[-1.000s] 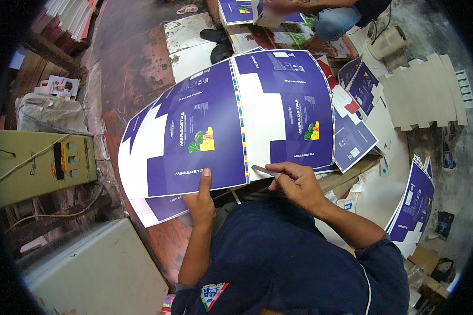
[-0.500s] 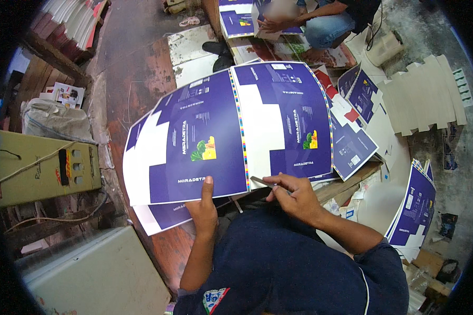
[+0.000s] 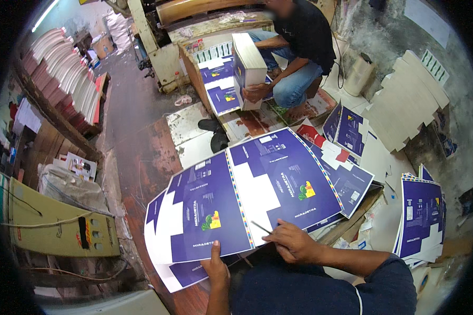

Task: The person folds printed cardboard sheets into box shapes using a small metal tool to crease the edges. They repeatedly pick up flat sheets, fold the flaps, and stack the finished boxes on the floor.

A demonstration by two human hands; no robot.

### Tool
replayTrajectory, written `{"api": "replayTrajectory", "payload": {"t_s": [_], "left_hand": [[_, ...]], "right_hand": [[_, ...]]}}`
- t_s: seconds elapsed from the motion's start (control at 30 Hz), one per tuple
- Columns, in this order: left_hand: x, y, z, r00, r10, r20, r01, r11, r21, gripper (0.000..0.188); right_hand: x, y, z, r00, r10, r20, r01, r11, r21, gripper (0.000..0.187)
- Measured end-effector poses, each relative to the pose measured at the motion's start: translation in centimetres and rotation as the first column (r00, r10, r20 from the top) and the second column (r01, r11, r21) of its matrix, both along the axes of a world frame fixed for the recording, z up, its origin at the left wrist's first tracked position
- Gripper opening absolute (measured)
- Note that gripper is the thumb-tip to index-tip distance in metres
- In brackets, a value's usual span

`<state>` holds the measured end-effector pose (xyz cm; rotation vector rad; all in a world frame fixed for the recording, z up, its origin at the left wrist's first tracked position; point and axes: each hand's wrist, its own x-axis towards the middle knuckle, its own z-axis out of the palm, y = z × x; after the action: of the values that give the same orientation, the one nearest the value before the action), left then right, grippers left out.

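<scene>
A large printed sheet (image 3: 270,163), purple and white with vegetable pictures and a strip of small coloured squares down its middle, lies tilted before me. My left hand (image 3: 216,268) grips its near edge, thumb on top and fingers hidden beneath. Under its near left corner another purple sheet (image 3: 186,274) shows. In my right hand (image 3: 295,243) is a thin dark metal tool (image 3: 261,227), pinched between the fingers, its tip over the white band beside the colour strip. Whether the tip touches the sheet I cannot tell.
Ahead, a crouching person (image 3: 305,52) holds a thick block of sheets (image 3: 249,65) upright over other printed sheets. Loose purple sheets (image 3: 349,131) lie to the right, with a stack (image 3: 420,215) nearer me. A beige control box (image 3: 58,220) stands at left.
My view has tilted up, so the sheet and hands sit lower in the picture. The other person now holds a thick block upright. Both my hands keep their holds.
</scene>
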<state>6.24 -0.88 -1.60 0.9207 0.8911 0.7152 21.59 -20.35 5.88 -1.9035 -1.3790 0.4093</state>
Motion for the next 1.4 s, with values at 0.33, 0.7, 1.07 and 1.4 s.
{"api": "replayTrajectory", "payload": {"t_s": [0.33,0.7,1.07,1.4], "left_hand": [[0.3,-0.7,0.7,0.998,0.07,0.007,-0.07,0.996,-0.05,0.052],[-1.4,1.0,-2.8,0.965,0.207,0.163,-0.14,0.927,-0.349,0.054],[-3.2,-1.0,-4.0,0.979,-0.166,-0.118,0.149,0.979,-0.137,0.046],[-5.5,-1.5,-3.2,0.982,-0.133,-0.135,0.113,0.982,-0.149,0.051]], "right_hand": [[0.3,1.5,-1.8,0.982,-0.121,0.144,0.124,0.992,-0.012,0.027],[8.2,0.8,2.8,0.008,-0.143,-0.99,0.918,0.393,-0.049,0.019],[-0.8,13.7,4.9,0.877,-0.13,-0.464,0.249,0.947,0.205,0.025],[-6.5,19.1,0.5,0.93,-0.003,-0.368,0.072,0.982,0.174,0.022]]}}
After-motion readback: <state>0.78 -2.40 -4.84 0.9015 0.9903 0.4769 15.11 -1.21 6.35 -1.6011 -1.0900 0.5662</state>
